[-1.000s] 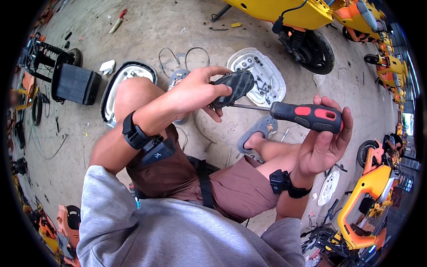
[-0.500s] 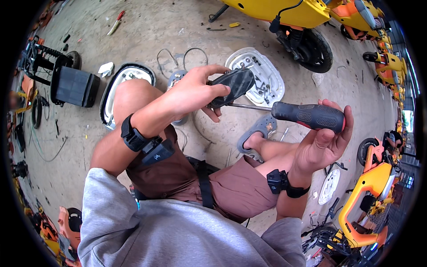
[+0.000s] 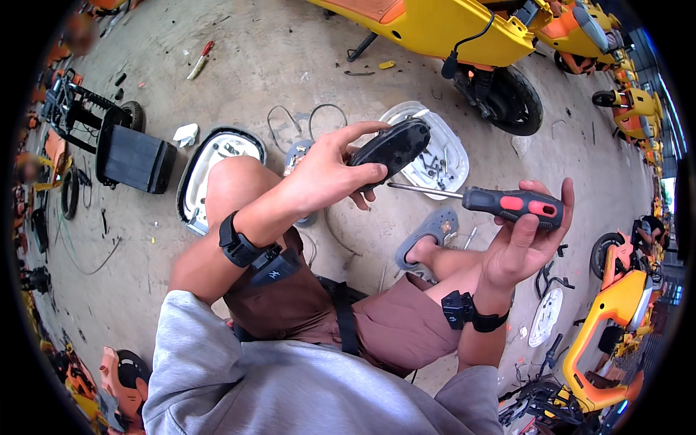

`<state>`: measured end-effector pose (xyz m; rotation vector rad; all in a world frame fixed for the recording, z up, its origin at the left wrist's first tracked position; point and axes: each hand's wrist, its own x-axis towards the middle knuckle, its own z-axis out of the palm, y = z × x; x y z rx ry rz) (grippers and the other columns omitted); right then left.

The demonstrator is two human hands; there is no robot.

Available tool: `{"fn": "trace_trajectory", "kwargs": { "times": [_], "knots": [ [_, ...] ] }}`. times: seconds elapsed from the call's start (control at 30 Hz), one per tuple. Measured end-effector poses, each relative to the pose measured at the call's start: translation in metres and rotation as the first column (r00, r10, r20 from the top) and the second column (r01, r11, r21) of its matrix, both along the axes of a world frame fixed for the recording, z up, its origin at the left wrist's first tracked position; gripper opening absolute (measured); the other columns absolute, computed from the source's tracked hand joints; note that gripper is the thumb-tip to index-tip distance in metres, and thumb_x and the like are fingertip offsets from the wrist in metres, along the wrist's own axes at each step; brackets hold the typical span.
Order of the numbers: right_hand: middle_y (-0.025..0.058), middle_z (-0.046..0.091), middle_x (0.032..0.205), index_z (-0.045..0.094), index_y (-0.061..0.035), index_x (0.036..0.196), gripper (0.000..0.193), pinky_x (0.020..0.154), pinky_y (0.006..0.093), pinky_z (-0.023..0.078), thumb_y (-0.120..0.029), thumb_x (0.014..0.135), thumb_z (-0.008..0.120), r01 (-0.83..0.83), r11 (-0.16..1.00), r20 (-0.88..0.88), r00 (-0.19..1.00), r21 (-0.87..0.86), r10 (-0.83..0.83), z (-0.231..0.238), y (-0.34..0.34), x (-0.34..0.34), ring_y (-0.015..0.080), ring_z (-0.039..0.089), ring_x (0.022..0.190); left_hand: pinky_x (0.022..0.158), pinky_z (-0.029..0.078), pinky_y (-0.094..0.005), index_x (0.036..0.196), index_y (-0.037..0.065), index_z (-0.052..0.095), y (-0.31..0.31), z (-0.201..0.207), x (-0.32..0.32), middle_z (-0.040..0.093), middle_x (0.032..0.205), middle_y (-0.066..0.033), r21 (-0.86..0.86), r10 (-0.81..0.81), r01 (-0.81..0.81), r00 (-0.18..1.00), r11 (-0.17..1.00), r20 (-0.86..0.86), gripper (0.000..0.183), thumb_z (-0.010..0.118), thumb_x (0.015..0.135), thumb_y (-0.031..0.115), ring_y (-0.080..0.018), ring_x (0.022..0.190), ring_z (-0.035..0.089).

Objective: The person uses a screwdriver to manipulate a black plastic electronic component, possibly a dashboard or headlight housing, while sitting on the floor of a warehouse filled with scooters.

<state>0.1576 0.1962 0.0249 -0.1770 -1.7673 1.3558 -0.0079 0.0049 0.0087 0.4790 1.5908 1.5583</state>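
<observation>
My left hand [image 3: 337, 174] is closed around a flat black oval part [image 3: 397, 148], thumb on its near side and fingers over its far edge. My right hand [image 3: 529, 243] grips the black and red handle of a screwdriver [image 3: 513, 206], its fingers curled at the butt end. The metal shaft points left, and its tip lies close to the lower end of the oval part; whether they touch I cannot tell. Beyond the oval part, a white tray [image 3: 458, 156] on the floor holds several screws and small pieces.
A second white tray with a black rim [image 3: 190, 177] lies by my left knee. Far left stands a black box on a frame [image 3: 134, 156]. A yellow scooter [image 3: 442, 32] is ahead, another yellow scooter frame [image 3: 580, 348] at right. A red-handled tool [image 3: 201, 59] and cables [image 3: 330, 109] lie on the floor.
The oval part has turned in my left hand and shows another face. The screwdriver has rotated, bringing red patches on its handle into view, and its tip sits slightly apart from before.
</observation>
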Motion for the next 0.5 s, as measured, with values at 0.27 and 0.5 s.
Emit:
{"fn": "trace_trajectory", "kwargs": {
  "times": [0.27, 0.5],
  "knots": [
    [0.0164, 0.052, 0.116, 0.033, -0.0069, 0.14, 0.045, 0.076, 0.0358, 0.052, -0.025, 0.101, 0.044, 0.192, 0.931, -0.071, 0.972, -0.309, -0.224, 0.003, 0.006, -0.012, 0.0187, 0.058, 0.084, 0.047, 0.053, -0.0273, 0.134, -0.001, 0.046, -0.002, -0.003, -0.002, 0.066, 0.085, -0.0142, 0.231, 0.034, -0.07, 0.987, 0.97, 0.157, 0.055, 0.038, 0.101, 0.043, -0.0178, 0.058, 0.065],
    [0.0129, 0.053, 0.112, 0.046, -0.0034, 0.129, 0.043, 0.056, 0.0284, 0.045, -0.016, 0.088, 0.053, 0.028, 0.529, 0.302, 0.846, -0.848, 0.44, 0.001, 0.003, -0.009, 0.0139, 0.051, 0.067, 0.047, 0.052, -0.0276, 0.134, -0.003, 0.046, -0.004, -0.002, -0.003, 0.068, 0.081, -0.016, 0.333, -0.033, -0.014, 0.99, 0.943, 0.134, 0.073, 0.026, 0.099, 0.058, -0.0183, 0.053, 0.063]
  ]
}}
